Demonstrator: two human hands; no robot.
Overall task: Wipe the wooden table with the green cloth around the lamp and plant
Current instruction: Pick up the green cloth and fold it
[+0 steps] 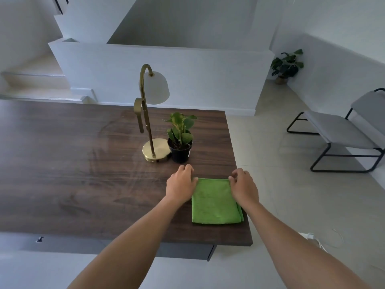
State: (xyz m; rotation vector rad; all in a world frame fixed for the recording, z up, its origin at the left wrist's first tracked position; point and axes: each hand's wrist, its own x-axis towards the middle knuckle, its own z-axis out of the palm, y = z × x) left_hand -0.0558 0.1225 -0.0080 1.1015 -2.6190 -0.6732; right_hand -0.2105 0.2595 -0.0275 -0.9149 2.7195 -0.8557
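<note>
Green cloth (pixel 214 201) lies folded flat on the near right part of the wooden table (pixel 83 163), close to its right edge; the left hand (pixel 180 183) sits at its far left corner, thumb touching it, fingers curled, though whether it grips cannot be told; the right hand (pixel 242 185) pinches the far right corner; just beyond stand the lamp (pixel 158 150) and plant (pixel 180 130), side by side.

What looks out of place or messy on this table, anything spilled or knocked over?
Nothing spilled or tipped: the lamp and plant stand upright. Faint streaks show on the wooden table left of the lamp. The green cloth lies folded near the table's right edge, the left hand and right hand pinching its far corners.
</note>
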